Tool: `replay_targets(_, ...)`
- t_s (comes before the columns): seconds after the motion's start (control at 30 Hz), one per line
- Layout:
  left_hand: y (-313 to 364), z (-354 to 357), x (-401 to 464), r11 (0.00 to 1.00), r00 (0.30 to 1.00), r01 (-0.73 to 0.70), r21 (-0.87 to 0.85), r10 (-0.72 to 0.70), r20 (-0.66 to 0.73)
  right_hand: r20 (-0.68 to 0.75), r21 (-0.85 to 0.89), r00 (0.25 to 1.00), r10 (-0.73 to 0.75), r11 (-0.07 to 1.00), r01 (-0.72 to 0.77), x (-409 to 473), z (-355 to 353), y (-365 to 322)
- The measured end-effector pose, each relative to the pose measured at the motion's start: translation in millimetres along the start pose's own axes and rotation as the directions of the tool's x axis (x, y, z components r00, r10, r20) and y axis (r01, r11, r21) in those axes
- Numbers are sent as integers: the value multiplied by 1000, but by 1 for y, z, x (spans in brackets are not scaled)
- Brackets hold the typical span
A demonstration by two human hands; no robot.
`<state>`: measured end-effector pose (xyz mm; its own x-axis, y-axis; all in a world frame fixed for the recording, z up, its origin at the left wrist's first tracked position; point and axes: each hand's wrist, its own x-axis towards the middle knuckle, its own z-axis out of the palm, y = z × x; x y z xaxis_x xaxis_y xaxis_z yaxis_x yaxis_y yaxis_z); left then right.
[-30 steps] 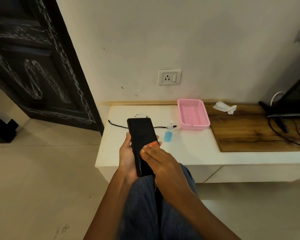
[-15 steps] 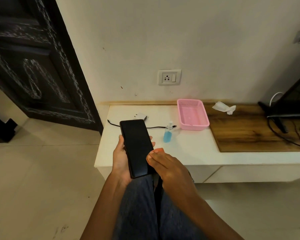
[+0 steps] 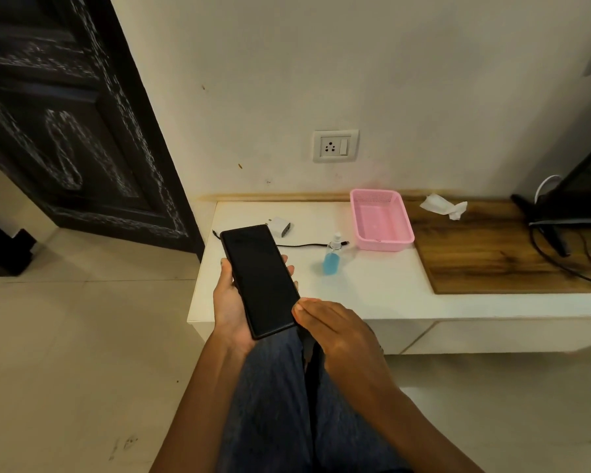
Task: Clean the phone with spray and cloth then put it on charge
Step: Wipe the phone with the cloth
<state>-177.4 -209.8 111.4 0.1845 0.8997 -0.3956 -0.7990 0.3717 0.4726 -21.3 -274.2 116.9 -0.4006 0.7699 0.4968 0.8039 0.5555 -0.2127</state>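
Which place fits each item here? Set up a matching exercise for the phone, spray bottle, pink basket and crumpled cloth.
Things:
1. phone
2. spray bottle
3. pink basket
4. crumpled cloth

Places:
A. on the wooden board by the wall
B. held in the left hand
C. on the white top, against the board's left edge
D. standing on the white top beside the black cable

Pairs: 1-B, 2-D, 3-C, 4-A
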Motion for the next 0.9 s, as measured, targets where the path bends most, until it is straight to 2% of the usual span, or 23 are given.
replay_targets(0.2,-3,3,1,999,1000,-9,38,10,-22,-27,56,998,52,997,-51,0,-2,-10)
replay_targets(0.4,-12,6,7,997,995,-34,64,39,-88,-27,259,1000,10,966,-3,2,3,-43)
replay_targets(0.5,-9,3,6,998,996,-31,58,36,-86,10,205,999,-47,978,44,0,6,-30)
replay_targets(0.67,-4,3,6,999,999,-17,41,18,-29,-14,118,1000,17,993,-15,-3,-1,0)
replay_targets(0.8,-8,8,6,999,999,-20,43,22,-35,-131,52,991,13,999,-7,-8,9,-6)
replay_targets(0.9,-13,12,7,995,996,-49,92,56,-74,-203,116,979,-12,993,36,-8,16,-23)
